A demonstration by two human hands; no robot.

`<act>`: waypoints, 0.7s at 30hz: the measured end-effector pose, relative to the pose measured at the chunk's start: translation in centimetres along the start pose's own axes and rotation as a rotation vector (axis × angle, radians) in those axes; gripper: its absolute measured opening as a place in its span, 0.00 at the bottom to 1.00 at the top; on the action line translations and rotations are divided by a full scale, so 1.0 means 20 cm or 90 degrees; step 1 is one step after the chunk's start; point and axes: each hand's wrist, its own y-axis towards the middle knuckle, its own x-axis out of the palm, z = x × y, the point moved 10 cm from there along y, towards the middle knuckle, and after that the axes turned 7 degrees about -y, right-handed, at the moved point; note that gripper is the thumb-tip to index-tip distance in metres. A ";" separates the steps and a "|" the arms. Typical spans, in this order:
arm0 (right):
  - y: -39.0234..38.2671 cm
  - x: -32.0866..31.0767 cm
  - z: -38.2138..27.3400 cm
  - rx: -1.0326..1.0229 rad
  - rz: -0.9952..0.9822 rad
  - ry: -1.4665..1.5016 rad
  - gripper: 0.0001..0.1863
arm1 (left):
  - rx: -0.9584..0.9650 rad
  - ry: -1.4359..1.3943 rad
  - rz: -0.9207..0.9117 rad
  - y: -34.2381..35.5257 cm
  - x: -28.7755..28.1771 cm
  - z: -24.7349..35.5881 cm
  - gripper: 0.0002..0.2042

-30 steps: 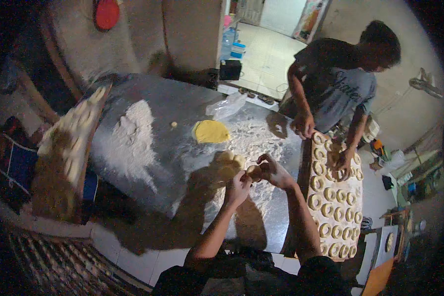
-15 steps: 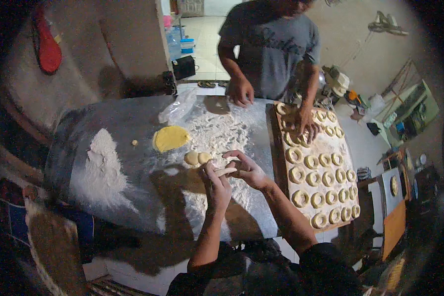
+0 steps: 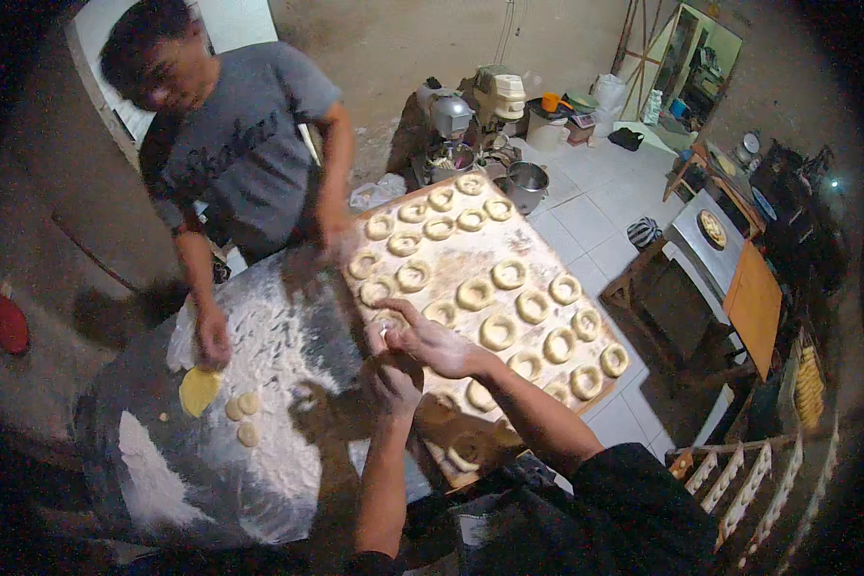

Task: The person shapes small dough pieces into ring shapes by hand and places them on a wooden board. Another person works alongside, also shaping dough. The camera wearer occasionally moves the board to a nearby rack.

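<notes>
Grey metal table (image 3: pixel 206 461), floured, to my left. Floured board (image 3: pixel 461 254) right beside it. I've got the left hand (image 3: pixel 394 379) and right hand (image 3: pixel 442 348) meeting over the board's left edge, fingers bent; can't tell whether either grips anything. Yellow dough (image 3: pixel 200 394) on the table, well apart from them. Dough rings (image 3: pixel 499 347) lie on the board, some just beside the hands. Three dough rounds (image 3: pixel 248 435) near the yellow dough. Tiny whitish bit (image 3: pixel 386 332) between the fingers.
</notes>
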 end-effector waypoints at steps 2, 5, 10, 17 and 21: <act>-0.10 -0.22 0.24 0.132 0.005 0.451 0.26 | 0.019 -0.429 0.105 0.10 0.27 -0.06 0.07; -0.17 -0.67 0.29 0.030 0.147 -0.063 0.26 | 0.021 -0.150 0.032 0.19 0.64 0.24 0.08; -0.32 -1.03 0.92 0.281 0.255 0.529 0.21 | 0.080 -0.159 -0.025 0.33 1.09 0.47 0.10; -0.25 -1.36 0.82 -0.036 0.224 0.276 0.31 | 0.021 -0.031 -0.109 0.50 1.43 0.57 0.13; -0.27 -1.41 1.00 0.062 0.210 0.611 0.29 | 0.011 -0.142 -0.163 0.50 1.54 0.49 0.10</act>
